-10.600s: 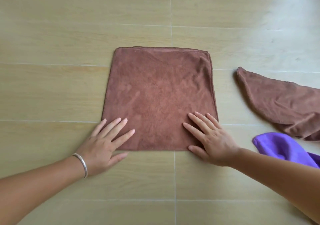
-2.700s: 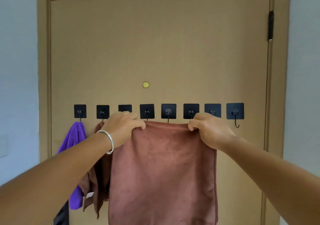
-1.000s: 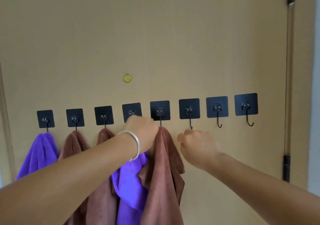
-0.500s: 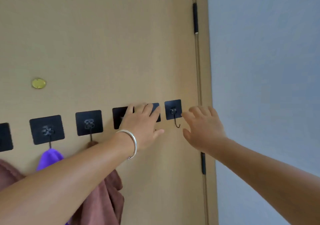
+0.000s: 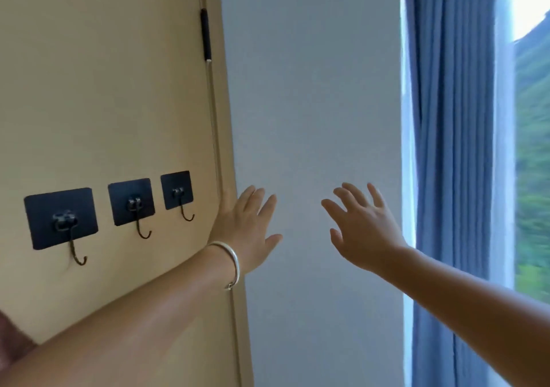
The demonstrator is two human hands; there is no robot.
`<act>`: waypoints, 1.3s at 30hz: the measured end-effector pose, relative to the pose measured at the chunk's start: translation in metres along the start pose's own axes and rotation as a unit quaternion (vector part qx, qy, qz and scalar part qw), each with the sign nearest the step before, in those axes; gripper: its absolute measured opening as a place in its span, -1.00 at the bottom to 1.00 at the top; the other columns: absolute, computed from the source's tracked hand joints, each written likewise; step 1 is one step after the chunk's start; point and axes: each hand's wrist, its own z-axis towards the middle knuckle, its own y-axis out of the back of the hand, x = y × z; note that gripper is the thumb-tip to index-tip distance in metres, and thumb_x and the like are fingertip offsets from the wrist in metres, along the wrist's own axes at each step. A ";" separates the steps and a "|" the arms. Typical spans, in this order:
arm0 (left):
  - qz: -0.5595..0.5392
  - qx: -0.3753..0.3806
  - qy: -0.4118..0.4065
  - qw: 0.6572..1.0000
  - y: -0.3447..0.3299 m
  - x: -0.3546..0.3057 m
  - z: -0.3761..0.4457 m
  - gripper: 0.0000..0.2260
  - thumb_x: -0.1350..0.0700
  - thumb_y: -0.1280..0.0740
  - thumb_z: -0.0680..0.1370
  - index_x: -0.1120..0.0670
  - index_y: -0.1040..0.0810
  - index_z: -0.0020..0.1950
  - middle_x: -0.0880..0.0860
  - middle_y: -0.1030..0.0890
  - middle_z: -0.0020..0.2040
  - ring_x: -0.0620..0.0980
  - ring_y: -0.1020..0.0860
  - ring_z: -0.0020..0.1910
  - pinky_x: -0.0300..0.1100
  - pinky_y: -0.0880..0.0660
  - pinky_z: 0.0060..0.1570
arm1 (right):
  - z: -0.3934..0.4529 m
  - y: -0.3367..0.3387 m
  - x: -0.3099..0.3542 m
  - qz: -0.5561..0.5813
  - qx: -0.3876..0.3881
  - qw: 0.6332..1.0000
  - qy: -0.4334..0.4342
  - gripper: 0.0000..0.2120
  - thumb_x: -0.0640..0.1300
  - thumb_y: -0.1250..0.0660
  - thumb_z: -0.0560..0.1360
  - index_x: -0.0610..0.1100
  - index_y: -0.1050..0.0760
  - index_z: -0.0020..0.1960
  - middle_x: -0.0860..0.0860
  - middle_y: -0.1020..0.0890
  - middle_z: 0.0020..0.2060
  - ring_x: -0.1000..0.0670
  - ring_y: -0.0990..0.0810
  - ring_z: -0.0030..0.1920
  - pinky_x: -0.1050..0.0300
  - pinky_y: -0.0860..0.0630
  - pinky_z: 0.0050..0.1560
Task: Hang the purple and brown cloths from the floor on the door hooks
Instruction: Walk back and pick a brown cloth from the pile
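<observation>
Head view, turned toward the door's right edge. Both hands are empty with fingers spread — the left hand (image 5: 248, 232), wearing a bracelet (image 5: 231, 263), lies over the door frame (image 5: 221, 136); the right hand (image 5: 361, 232) is raised before the grey wall (image 5: 309, 89). A second ago the left hand was at a brown cloth on its hook; that cloth is now released, and only a brown scrap (image 5: 12, 345) shows at the frame's lower left corner. Three door hooks (image 5: 142, 208) in view stand bare — so the hanging step appears complete, and, by judgement, remaining floor cloths come next. Curtain (image 5: 452, 148) at right.
</observation>
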 end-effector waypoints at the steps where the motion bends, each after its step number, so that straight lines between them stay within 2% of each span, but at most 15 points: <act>1: -0.024 -0.010 -0.013 1.000 0.000 -0.013 0.002 -0.36 -0.25 0.00 0.59 0.02 0.11 0.56 0.07 0.02 0.57 0.03 0.12 0.54 0.19 0.17 0.44 | -0.014 0.009 -0.010 -0.018 0.009 1.000 -0.016 -0.50 0.04 -0.32 0.46 -0.05 -0.41 0.37 -0.11 -0.44 0.35 -0.15 -0.28 0.45 -0.27 -0.08 0.45; 7: -0.118 -0.043 -0.103 0.987 0.016 -0.102 0.010 -0.34 -0.25 -0.02 0.58 0.01 0.11 0.56 0.07 0.00 0.56 0.01 0.09 0.54 0.18 0.15 0.44 | -0.096 0.060 -0.067 -0.102 0.057 0.988 -0.106 -0.51 0.07 -0.31 0.48 -0.04 -0.39 0.37 -0.11 -0.41 0.36 -0.14 -0.27 0.45 -0.27 -0.06 0.45; 14: -0.186 -0.124 -0.187 0.956 0.072 -0.222 0.024 -0.32 -0.31 0.04 0.55 -0.01 0.08 0.56 0.06 -0.07 0.55 0.01 -0.01 0.53 0.20 0.05 0.44 | -0.203 0.130 -0.141 -0.174 0.094 0.956 -0.218 -0.47 0.12 -0.25 0.51 0.01 -0.31 0.43 -0.08 -0.34 0.41 -0.10 -0.21 0.47 -0.24 0.01 0.46; 22: -0.292 -0.158 -0.294 0.896 0.174 -0.361 0.014 -0.33 -0.31 -0.05 0.55 -0.02 0.02 0.56 0.05 -0.08 0.55 0.03 -0.03 0.54 0.23 0.08 0.45 | -0.326 0.227 -0.215 -0.236 0.117 0.901 -0.344 -0.44 0.22 -0.19 0.52 0.03 -0.25 0.45 -0.07 -0.31 0.43 -0.09 -0.21 0.46 -0.26 -0.03 0.44; 28: -0.364 -0.149 -0.369 0.842 0.254 -0.493 -0.029 -0.33 -0.30 -0.05 0.55 -0.04 0.04 0.56 0.04 -0.05 0.57 0.03 -0.03 0.54 0.22 0.07 0.46 | -0.444 0.319 -0.264 -0.268 0.140 0.840 -0.450 -0.40 0.28 -0.14 0.53 0.06 -0.17 0.48 -0.05 -0.23 0.47 -0.08 -0.15 0.49 -0.26 0.00 0.47; 39: -0.428 -0.181 -0.479 0.745 0.399 -0.686 -0.134 -0.34 -0.30 -0.04 0.56 -0.04 0.03 0.56 0.04 -0.07 0.56 0.03 -0.04 0.54 0.23 0.09 0.46 | -0.636 0.476 -0.281 -0.363 0.186 0.720 -0.561 -0.40 0.30 -0.05 0.54 0.06 -0.15 0.50 -0.06 -0.23 0.49 -0.08 -0.14 0.49 -0.23 -0.03 0.47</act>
